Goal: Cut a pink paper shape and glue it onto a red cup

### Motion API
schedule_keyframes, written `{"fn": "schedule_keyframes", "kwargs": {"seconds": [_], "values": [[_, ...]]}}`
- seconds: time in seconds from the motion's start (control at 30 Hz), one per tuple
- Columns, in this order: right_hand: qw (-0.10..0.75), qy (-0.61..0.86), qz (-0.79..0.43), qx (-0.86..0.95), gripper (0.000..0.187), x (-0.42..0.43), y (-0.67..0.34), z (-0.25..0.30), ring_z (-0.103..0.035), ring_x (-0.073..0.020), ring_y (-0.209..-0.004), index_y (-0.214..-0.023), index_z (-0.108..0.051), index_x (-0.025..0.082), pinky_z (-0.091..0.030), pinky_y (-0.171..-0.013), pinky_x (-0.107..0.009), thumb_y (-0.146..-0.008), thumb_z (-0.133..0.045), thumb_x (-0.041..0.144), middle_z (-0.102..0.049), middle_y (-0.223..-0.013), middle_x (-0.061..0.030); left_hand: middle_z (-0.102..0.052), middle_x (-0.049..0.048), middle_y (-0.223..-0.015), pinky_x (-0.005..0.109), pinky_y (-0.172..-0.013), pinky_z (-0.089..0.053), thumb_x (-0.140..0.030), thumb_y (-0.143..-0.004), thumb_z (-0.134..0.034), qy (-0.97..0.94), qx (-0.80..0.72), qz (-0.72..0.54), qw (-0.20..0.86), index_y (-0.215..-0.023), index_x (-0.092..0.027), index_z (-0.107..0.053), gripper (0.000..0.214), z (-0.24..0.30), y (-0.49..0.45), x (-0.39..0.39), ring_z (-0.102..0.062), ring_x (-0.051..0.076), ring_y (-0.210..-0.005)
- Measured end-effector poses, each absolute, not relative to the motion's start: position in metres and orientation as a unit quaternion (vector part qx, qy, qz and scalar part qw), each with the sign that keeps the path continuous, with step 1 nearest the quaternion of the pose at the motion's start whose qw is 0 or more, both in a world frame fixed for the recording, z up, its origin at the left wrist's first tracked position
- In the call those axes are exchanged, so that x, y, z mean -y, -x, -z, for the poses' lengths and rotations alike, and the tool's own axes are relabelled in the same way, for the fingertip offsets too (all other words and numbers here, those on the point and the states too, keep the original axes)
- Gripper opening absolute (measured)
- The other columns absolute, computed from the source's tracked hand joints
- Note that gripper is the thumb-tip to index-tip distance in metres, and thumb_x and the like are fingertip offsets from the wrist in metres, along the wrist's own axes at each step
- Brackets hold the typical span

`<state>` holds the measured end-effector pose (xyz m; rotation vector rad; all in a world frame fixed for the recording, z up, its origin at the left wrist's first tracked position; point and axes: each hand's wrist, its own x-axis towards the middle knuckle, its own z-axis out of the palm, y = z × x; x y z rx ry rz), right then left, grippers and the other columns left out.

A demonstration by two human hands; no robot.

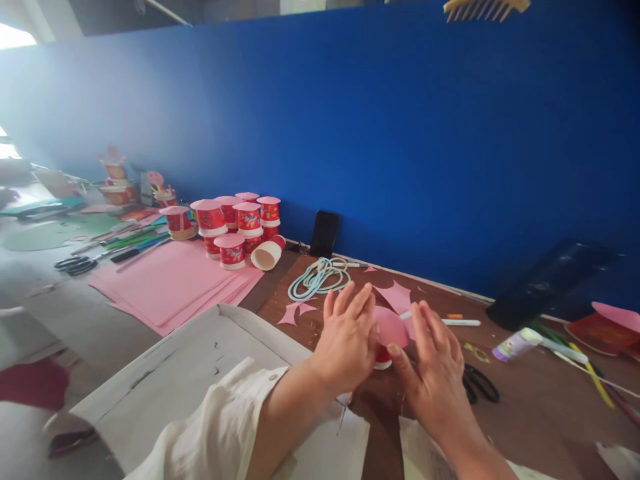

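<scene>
My left hand (346,339) and my right hand (433,371) are cupped around a small red paper cup (383,358) topped with a pink paper circle (391,327), which stands upside down on the brown table (540,407). The fingers of both hands press against the pink circle's edge. The cup itself is mostly hidden between the palms. A pink paper offcut (396,295) lies just behind the cup.
A cluster of finished red cups with pink tops (235,223) stands at the back left beside pink paper sheets (170,280). A coiled cord (319,277), a phone (325,233), black scissors (480,383), a glue stick (516,345), pens and a white cardboard box (190,373) lie around.
</scene>
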<state>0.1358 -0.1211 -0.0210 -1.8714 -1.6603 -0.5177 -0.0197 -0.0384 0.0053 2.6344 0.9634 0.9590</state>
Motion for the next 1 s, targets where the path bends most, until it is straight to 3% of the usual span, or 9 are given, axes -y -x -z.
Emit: {"fn": "schedule_keyframes", "kwargs": {"seconds": [0.07, 0.13, 0.4, 0.6, 1.0], "values": [[0.299, 0.699, 0.195, 0.62, 0.074, 0.125, -0.137, 0.021, -0.024, -0.0338, -0.14, -0.154, -0.016, 0.016, -0.027, -0.108, -0.056, -0.095, -0.031, 0.058, -0.026, -0.154, -0.0174, -0.029, 0.0059, -0.155, 0.055, -0.116, -0.016, -0.03, -0.095, -0.031, -0.873, -0.347, -0.329, 0.093, -0.144, -0.013, -0.036, 0.052, -0.006, 0.021, 0.037, -0.018, 0.029, -0.145], [0.288, 0.696, 0.198, 0.627, 0.072, 0.128, -0.137, 0.02, -0.023, -0.0345, -0.14, -0.154, -0.015, 0.019, -0.026, -0.107, -0.057, -0.095, -0.031, 0.058, -0.024, -0.155, -0.0167, -0.029, 0.0064, -0.155, 0.056, -0.116, -0.016, -0.03, -0.095, -0.031, -0.868, -0.358, -0.333, 0.088, -0.143, -0.013, -0.038, 0.051, -0.005, 0.022, 0.035, -0.017, 0.029, -0.145], [0.25, 0.684, 0.227, 0.647, 0.067, 0.132, -0.121, 0.017, -0.024, -0.0376, -0.139, -0.15, -0.025, 0.022, -0.023, -0.106, -0.062, -0.095, -0.03, 0.06, -0.028, -0.153, -0.0177, -0.04, 0.0049, -0.15, 0.053, -0.117, -0.019, -0.03, -0.094, -0.035, -0.845, -0.383, -0.346, 0.141, -0.138, -0.017, -0.047, 0.047, 0.003, 0.013, 0.036, -0.024, 0.028, -0.142], [0.236, 0.686, 0.239, 0.646, 0.064, 0.132, -0.119, 0.018, -0.025, -0.0384, -0.139, -0.143, -0.036, 0.018, -0.023, -0.105, -0.062, -0.095, -0.027, 0.059, -0.032, -0.15, -0.0197, -0.041, 0.0049, -0.149, 0.051, -0.116, -0.021, -0.027, -0.092, -0.036, -0.835, -0.381, -0.351, 0.188, -0.139, -0.013, -0.046, 0.05, 0.006, 0.007, 0.034, -0.025, 0.027, -0.142], [0.214, 0.705, 0.232, 0.636, 0.061, 0.13, -0.117, 0.021, -0.025, -0.0381, -0.139, -0.14, -0.042, 0.013, -0.023, -0.106, -0.062, -0.096, -0.031, 0.054, -0.03, -0.152, -0.0207, -0.041, 0.0068, -0.149, 0.049, -0.117, -0.02, -0.027, -0.087, -0.044, -0.823, -0.38, -0.363, 0.216, -0.141, -0.013, -0.042, 0.056, 0.007, 0.004, 0.032, -0.026, 0.026, -0.142]]}}
